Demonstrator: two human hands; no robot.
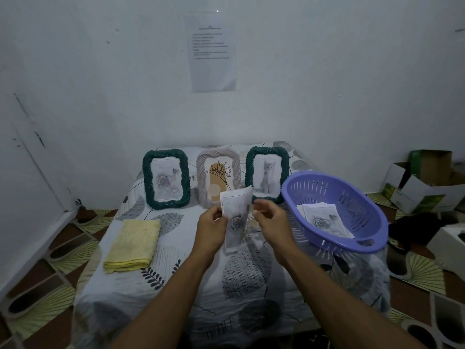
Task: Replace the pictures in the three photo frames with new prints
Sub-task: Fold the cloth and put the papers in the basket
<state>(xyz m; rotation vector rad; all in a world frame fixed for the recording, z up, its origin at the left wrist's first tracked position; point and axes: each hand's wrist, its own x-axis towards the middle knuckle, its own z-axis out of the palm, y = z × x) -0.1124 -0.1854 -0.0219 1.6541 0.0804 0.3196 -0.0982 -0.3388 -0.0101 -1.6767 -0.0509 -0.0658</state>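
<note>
At frame centre, our left hand [213,222] pinches the left edge of the rose print [235,215]. Our right hand [270,217] curls at its right edge, but we cannot tell whether it grips paper or something clear and blurred there. We should hold only the margins and keep the print flat. Above centre stand the left green frame [166,178], beige frame [218,176] and right green frame [267,173], their backs hidden. Spare prints [324,220] lie in the purple basket [352,245] at right.

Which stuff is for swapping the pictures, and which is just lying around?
For the job: left green frame, beige frame, right green frame with the cat, rose print held by the left hand and right hand, purple basket of spare prints.

Just lying about: folded yellow cloth, cardboard boxes, printed sheet on the wall.
</note>
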